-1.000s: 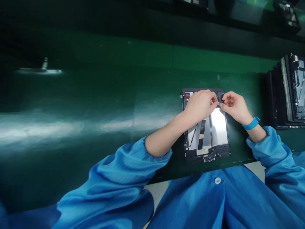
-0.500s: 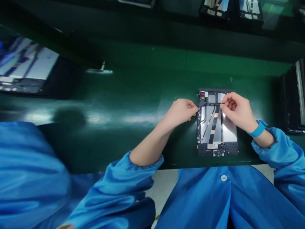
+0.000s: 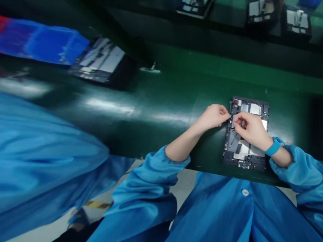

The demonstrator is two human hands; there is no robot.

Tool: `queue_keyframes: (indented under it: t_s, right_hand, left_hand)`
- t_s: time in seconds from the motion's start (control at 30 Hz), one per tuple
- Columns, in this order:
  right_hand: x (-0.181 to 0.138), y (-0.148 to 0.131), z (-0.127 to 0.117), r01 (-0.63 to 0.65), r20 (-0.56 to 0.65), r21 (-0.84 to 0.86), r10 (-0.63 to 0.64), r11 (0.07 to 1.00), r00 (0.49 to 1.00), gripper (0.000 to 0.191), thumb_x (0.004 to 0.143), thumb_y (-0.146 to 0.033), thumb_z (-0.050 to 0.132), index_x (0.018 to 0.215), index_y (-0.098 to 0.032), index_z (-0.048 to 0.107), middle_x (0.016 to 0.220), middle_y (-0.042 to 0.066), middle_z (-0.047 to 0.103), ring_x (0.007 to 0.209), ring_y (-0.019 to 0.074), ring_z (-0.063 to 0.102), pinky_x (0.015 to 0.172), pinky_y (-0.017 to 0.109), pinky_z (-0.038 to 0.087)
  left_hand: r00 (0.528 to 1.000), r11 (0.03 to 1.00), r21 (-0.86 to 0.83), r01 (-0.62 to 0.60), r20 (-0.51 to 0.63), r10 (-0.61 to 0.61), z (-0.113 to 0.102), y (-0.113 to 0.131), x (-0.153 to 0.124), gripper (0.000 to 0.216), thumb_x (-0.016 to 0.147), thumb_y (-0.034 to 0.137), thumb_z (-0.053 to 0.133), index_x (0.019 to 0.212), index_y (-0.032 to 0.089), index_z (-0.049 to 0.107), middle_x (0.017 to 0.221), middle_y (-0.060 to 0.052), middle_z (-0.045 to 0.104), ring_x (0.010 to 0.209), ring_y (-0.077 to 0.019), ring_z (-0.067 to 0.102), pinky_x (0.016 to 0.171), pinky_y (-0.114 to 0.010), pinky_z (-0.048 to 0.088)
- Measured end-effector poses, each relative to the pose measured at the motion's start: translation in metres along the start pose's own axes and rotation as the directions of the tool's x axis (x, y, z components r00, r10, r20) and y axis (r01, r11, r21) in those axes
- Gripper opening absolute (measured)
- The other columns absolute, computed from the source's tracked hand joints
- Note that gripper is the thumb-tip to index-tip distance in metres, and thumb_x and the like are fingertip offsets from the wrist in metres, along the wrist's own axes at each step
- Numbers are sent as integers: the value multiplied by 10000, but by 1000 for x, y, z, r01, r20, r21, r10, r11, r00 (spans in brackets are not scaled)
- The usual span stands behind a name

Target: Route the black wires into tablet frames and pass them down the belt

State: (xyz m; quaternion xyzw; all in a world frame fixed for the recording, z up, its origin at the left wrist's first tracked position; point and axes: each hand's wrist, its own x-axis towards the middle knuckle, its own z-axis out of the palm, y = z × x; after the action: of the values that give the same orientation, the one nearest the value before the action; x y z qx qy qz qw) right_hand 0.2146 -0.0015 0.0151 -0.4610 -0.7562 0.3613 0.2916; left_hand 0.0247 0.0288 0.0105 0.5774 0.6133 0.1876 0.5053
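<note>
An opened tablet [image 3: 256,150], its inner boards, flat ribbon cables and silvery panels exposed, lies on the green bench in front of me. At its upper left edge, my left hand [image 3: 215,116] has thumb and fingers pressed together on the rim. My right hand [image 3: 251,127] hovers over the tablet's middle with thumb and index finger drawn into a pinch. What it pinches, if anything, is too small to make out. This hand covers part of the cables and panels. A blue band circles my right wrist.
On the left stand a stack of opened tablets [image 3: 101,62] and a blue bin [image 3: 47,42]. A small metallic piece [image 3: 150,70] lies near the post. More opened tablets [image 3: 261,10] rest on the shelf above. Beside me on the left is a person's blue sleeve [image 3: 45,148].
My right hand has moved down and left across the tablet, off the thin dark strip at its upper middle. My left hand keeps its place at the edge. The view has swung left.
</note>
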Motion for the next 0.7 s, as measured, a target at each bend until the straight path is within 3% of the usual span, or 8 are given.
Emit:
queue_keyframes:
  t_s: [0.2, 0.27, 0.43, 0.57, 0.7]
  right_hand:
    - [1, 4, 3, -11, 0, -38, 11, 999, 1000, 127, 826, -128, 640, 888, -236, 665, 772, -4, 693, 641, 158, 581, 657, 292, 461]
    - [2, 1, 5, -32, 16, -48, 32, 998, 999, 171, 828, -165, 720, 983, -233, 693, 836, 7, 728, 645, 157, 583, 664, 294, 465]
    - [10, -8, -3, 34, 265, -36, -23, 999, 964, 100, 868, -125, 739, 856, -221, 714, 765, -27, 719, 648, 131, 599, 704, 266, 455]
    - [12, -9, -27, 90, 439, -22, -71, 996, 896, 162, 841, -49, 740, 846, -210, 730, 709, -53, 691, 641, 113, 618, 730, 253, 447]
    - [12, -4, -38, 160, 480, -38, -122, 986, 869, 192, 825, -39, 722, 873, -223, 743, 749, -44, 712, 660, 126, 615, 745, 269, 451]
  left_hand:
    - [994, 988, 138, -67, -71, 77, 0, 0, 0, 78, 700, 128, 648, 692, 205, 646, 632, -1, 692, 617, -172, 666, 585, -263, 474]
    - [987, 989, 92, -116, -100, 125, -3, 2, -8, 49, 721, 157, 641, 726, 193, 674, 675, -13, 705, 669, -175, 676, 611, -262, 487]
    - [960, 957, -108, -270, -99, 260, -13, 8, -42, 163, 833, 312, 672, 886, 169, 730, 806, -34, 723, 741, -157, 666, 700, -264, 537]
    - [975, 968, -140, -210, -102, 197, -6, -4, -66, 282, 832, 325, 704, 1081, 195, 671, 878, -12, 671, 678, -120, 607, 650, -252, 517]
    - [994, 977, -192, -92, 37, 101, 14, -23, -76, 350, 812, 315, 722, 1104, 218, 554, 950, 8, 617, 659, -111, 620, 631, -267, 529]
